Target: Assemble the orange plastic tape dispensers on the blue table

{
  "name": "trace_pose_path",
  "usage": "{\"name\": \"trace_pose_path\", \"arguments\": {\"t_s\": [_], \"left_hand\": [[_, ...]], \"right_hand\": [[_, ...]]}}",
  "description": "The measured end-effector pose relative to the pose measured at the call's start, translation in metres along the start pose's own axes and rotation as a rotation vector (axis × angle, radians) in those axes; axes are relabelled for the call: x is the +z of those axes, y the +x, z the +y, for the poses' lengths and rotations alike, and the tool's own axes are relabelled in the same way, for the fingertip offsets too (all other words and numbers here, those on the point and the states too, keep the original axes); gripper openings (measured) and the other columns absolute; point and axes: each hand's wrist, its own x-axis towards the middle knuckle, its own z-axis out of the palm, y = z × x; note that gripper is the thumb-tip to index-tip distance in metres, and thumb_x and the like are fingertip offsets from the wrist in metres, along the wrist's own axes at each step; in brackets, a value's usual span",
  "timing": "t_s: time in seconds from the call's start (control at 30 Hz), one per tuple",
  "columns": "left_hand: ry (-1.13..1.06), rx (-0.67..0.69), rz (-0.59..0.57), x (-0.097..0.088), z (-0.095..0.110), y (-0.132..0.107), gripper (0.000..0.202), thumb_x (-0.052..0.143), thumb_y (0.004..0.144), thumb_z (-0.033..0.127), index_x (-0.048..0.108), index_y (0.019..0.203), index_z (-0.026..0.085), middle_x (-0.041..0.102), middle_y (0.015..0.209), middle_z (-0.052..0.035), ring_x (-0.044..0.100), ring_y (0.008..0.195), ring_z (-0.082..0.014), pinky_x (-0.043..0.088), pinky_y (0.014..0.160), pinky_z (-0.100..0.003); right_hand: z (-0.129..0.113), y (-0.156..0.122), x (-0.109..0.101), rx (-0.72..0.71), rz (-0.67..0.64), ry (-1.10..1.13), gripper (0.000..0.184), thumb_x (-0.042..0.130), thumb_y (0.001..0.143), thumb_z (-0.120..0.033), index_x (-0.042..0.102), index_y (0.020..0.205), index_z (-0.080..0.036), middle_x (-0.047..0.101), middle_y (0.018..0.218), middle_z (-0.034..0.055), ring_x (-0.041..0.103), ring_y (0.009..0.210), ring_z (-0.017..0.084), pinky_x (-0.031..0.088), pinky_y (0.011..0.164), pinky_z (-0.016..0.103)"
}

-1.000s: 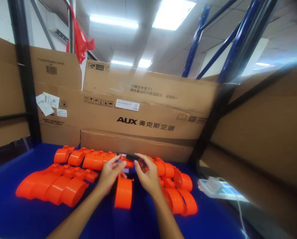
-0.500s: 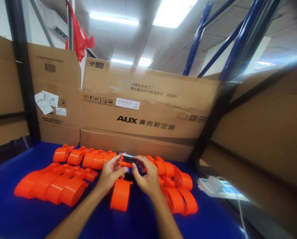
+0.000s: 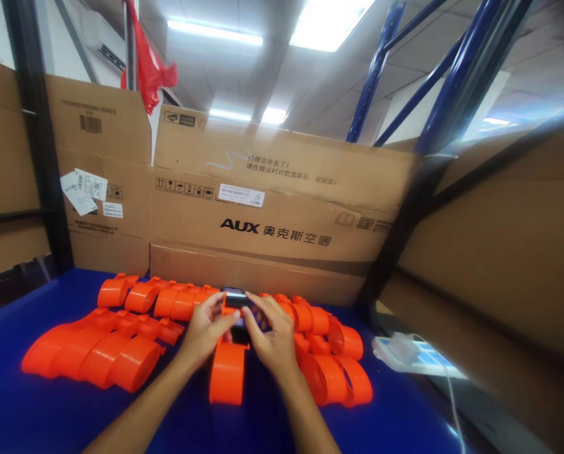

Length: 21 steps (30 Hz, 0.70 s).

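Note:
Both hands hold a small orange tape dispenser part point(image 3: 232, 310) with a black strip and a pale toothed edge, at the middle of the head view. My left hand point(image 3: 209, 325) pinches its left end between thumb and fingers. On the right end, my right hand point(image 3: 270, 325) grips with thumb and fingertips. Directly below is a wide orange ring-shaped dispenser body point(image 3: 228, 373); I cannot tell whether it joins the held part. A dark object point(image 3: 239, 333) shows between the hands, mostly hidden.
Several orange dispensers lie in rows at left point(image 3: 93, 350) and right point(image 3: 332, 378) on the blue table surface point(image 3: 178, 416). Behind stands a large cardboard box panel point(image 3: 272, 208). Dark rack posts point(image 3: 40, 139) frame the sides. A power strip with a white cable point(image 3: 419, 356) sits at right.
Both hands, still gripping the part, have shifted slightly left, and the part's toothed edge is turned more toward me. The surrounding dispensers stay in place.

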Motion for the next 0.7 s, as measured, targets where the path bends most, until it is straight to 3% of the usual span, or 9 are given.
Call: {"name": "trace_pose_path", "arguments": {"t_s": [0.1,0.2,0.3,0.37,0.47,0.6,0.7], "left_hand": [[-0.01,-0.023,0.01,0.0,0.0,0.001,0.049,0.084,0.068,0.036,0.065,0.109,0.016,0.073,0.087,-0.0041,0.056,0.042,-0.0079,0.047,0.041,-0.021],[-0.028,-0.023,0.022,0.0,0.001,0.002,0.05,0.086,0.066,0.035,0.066,0.107,0.017,0.071,0.079,-0.001,0.056,0.042,-0.0082,0.047,0.043,-0.021],[-0.035,-0.032,0.029,-0.001,0.0,0.004,0.051,0.087,0.065,0.035,0.066,0.107,0.017,0.065,0.066,0.0032,0.054,0.041,-0.0086,0.047,0.044,-0.022],[-0.04,-0.046,0.036,-0.002,-0.002,0.005,0.051,0.087,0.065,0.035,0.065,0.107,0.017,0.063,0.062,0.0046,0.053,0.04,-0.0092,0.047,0.044,-0.022],[-0.053,-0.065,0.053,-0.004,-0.004,0.006,0.053,0.088,0.063,0.034,0.065,0.108,0.017,0.063,0.062,0.0047,0.054,0.04,-0.0093,0.046,0.043,-0.022],[-0.073,-0.088,0.055,-0.005,-0.004,0.007,0.059,0.088,0.063,0.033,0.062,0.113,0.018,0.065,0.065,0.0042,0.054,0.04,-0.0092,0.045,0.042,-0.021],[-0.077,-0.102,0.044,-0.005,-0.004,0.006,0.06,0.088,0.063,0.032,0.062,0.115,0.017,0.066,0.067,0.0035,0.054,0.04,-0.0091,0.045,0.041,-0.021]], "right_hand": [[-0.002,0.0,0.0,0.026,-0.008,0.032,0.034,0.062,0.093,-0.032,0.069,0.125,-0.025,0.061,0.083,0.0038,0.054,0.065,0.016,0.046,0.057,0.028],[-0.004,0.002,-0.004,0.009,-0.089,0.053,0.039,0.059,0.095,-0.031,0.064,0.133,-0.028,0.064,0.095,0.0061,0.062,0.082,0.019,0.051,0.07,0.031],[0.0,0.005,-0.012,0.001,-0.178,0.1,0.043,0.05,0.099,-0.03,0.055,0.142,-0.028,0.066,0.105,0.0061,0.064,0.095,0.02,0.053,0.083,0.034],[0.01,0.008,-0.017,0.063,-0.147,0.056,0.044,0.043,0.101,-0.031,0.053,0.143,-0.025,0.07,0.104,0.006,0.066,0.094,0.019,0.053,0.085,0.034],[0.03,0.01,-0.026,0.226,-0.083,-0.171,0.04,0.04,0.1,-0.032,0.064,0.129,-0.018,0.074,0.098,0.009,0.069,0.086,0.021,0.054,0.076,0.032],[0.047,0.005,-0.033,0.298,-0.196,-0.338,0.018,0.056,0.088,-0.024,0.074,0.09,-0.021,0.074,0.084,0.0069,0.069,0.08,0.023,0.051,0.072,0.032],[0.048,-0.002,-0.03,0.359,-0.26,-0.479,0.012,0.065,0.081,-0.021,0.073,0.09,-0.024,0.073,0.083,0.0069,0.068,0.08,0.025,0.048,0.07,0.033]]}}
